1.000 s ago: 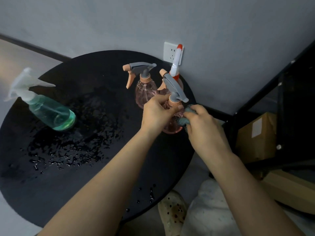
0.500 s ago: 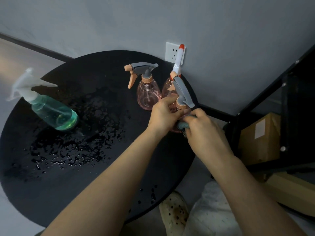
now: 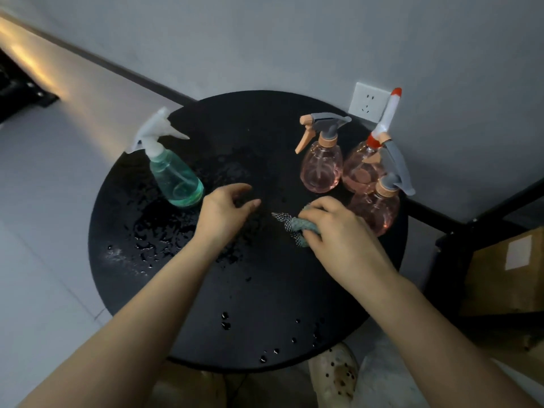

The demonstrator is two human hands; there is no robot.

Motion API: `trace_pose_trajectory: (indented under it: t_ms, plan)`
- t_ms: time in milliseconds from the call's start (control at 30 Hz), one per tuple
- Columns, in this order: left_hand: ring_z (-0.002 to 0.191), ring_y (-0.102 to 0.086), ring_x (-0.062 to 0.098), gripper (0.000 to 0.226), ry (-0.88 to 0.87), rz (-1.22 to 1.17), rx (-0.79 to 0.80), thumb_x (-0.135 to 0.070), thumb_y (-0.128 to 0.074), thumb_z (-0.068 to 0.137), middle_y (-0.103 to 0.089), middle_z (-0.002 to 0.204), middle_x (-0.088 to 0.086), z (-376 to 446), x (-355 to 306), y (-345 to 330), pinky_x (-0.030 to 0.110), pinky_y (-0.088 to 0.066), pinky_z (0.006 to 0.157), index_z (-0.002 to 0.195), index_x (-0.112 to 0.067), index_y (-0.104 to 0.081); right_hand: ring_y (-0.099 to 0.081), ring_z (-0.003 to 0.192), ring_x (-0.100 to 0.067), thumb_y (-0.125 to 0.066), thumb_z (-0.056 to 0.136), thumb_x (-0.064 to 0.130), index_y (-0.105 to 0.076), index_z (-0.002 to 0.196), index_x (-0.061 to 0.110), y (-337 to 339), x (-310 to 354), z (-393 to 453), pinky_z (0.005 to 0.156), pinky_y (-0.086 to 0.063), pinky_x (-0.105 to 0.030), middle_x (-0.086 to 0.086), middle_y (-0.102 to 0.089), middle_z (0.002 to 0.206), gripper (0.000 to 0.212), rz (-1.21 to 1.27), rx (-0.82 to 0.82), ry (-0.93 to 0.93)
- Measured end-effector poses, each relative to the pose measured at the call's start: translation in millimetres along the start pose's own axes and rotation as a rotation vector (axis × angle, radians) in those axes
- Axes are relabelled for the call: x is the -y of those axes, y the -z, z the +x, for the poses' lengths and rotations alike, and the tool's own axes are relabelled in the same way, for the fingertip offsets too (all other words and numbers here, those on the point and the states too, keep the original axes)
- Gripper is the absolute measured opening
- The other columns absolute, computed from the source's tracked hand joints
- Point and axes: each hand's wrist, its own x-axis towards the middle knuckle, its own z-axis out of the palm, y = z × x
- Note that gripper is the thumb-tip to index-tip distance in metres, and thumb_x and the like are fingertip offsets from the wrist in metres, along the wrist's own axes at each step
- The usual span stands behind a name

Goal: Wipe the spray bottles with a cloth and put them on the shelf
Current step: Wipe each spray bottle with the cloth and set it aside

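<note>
Hands released from the near pink bottle; cloth carried to the wet surface

Half a second ago both hands worked on the near pink bottle point(image 3: 375, 209); now it stands free at the right edge of the round surface point(image 3: 265, 290), just in front of two other pink bottles point(image 3: 321, 169) point(image 3: 360, 169). The right hand point(image 3: 338, 228), just left of that bottle, grips the bunched cloth point(image 3: 294, 228). The left hand point(image 3: 225, 209), further left, hovers loosely spread and empty, near the green bottle point(image 3: 173, 178). Wiping of this bottle appears finished, yet no bottle has reached the shelf point(image 3: 485, 231), which lies right of the bottle
</note>
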Motion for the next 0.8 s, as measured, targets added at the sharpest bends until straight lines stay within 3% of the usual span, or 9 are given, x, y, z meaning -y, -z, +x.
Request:
trace_pose_trajectory:
  t_ms: [167,333,467,567,800]
  plan:
    - [0.110,-0.058,0.017,0.047,0.193,-0.037,-0.251,-0.035,-0.067,0.084,-0.064,0.119,0.007,14.3,43.6,54.4,0.023,-0.042,0.089,0.123,-0.009,-0.060,-0.059,0.094,-0.018,-0.055,0.092,0.022,-0.062,0.113,0.018,-13.3,31.9,12.5,0.079,-0.051,-0.036,0.008,-0.049,0.119,0.023,0.019,0.027,0.076]
    - [0.103,-0.056,0.016,0.052,0.234,-0.046,-0.391,-0.041,-0.066,0.084,-0.062,0.116,0.007,25.3,68.9,75.9,0.023,-0.040,0.080,0.123,-0.008,-0.053,-0.058,0.095,-0.017,-0.054,0.092,0.021,-0.061,0.117,0.018,-26.1,61.6,24.4,0.081,-0.051,-0.035,0.009,-0.048,0.121,0.026,0.047,0.036,0.135]
    - [0.111,-0.054,0.014,0.057,0.176,-0.111,-0.408,-0.045,-0.064,0.084,-0.058,0.122,0.001,46.4,76.1,82.1,0.022,-0.039,0.085,0.128,-0.012,-0.051,-0.057,0.098,-0.017,-0.053,0.093,0.022,-0.059,0.120,0.018,-35.3,78.8,32.6,0.084,-0.050,-0.035,0.009,-0.046,0.124,0.028,0.047,0.050,0.162]
    - [0.103,-0.054,0.009,0.044,0.164,-0.254,-0.391,-0.039,-0.065,0.085,-0.057,0.107,-0.007,61.2,72.3,81.9,0.020,-0.040,0.083,0.119,-0.013,-0.058,-0.056,0.101,-0.018,-0.053,0.093,0.021,-0.059,0.121,0.017,-42.2,89.3,37.9,0.085,-0.050,-0.036,0.008,-0.046,0.126,0.029,0.056,0.061,0.174]
    - [0.094,-0.060,0.007,0.030,0.149,-0.398,-0.423,-0.031,-0.068,0.083,-0.066,0.098,-0.001,74.7,82.3,79.4,0.016,-0.047,0.079,0.104,-0.010,-0.066,-0.057,0.103,-0.017,-0.053,0.094,0.019,-0.058,0.123,0.017,-51.1,93.9,39.9,0.085,-0.051,-0.034,0.007,-0.046,0.128,0.030,0.050,0.075,0.191]
